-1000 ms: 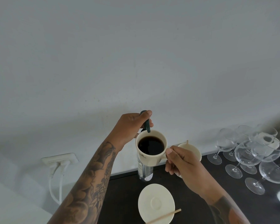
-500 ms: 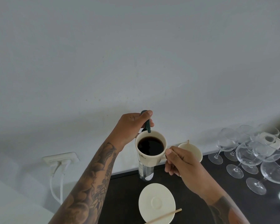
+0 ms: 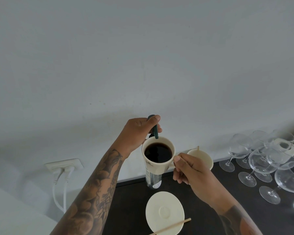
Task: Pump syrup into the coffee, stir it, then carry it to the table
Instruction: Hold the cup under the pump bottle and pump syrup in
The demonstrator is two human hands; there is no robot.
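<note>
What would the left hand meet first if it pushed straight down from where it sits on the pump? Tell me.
Pressing straight down, the left hand would meet the dark green pump head it already holds, atop the clear glass syrup bottle. The cream coffee mug sits just nearer; depth is unclear.

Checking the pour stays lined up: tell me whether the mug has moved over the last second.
No. The mug remains under the pump spout, above the bottle, as before.

Below the right hand [image 3: 192,172] the dark counter [image 3: 202,200] lies bare; just left of that sits a saucer [image 3: 165,212] with a stir stick [image 3: 173,225]. Behind its knuckles stands a second cup [image 3: 202,157]. Wine glasses [image 3: 261,165] crowd its right. Under the held mug [image 3: 157,154] stands the syrup bottle [image 3: 153,179].
</note>
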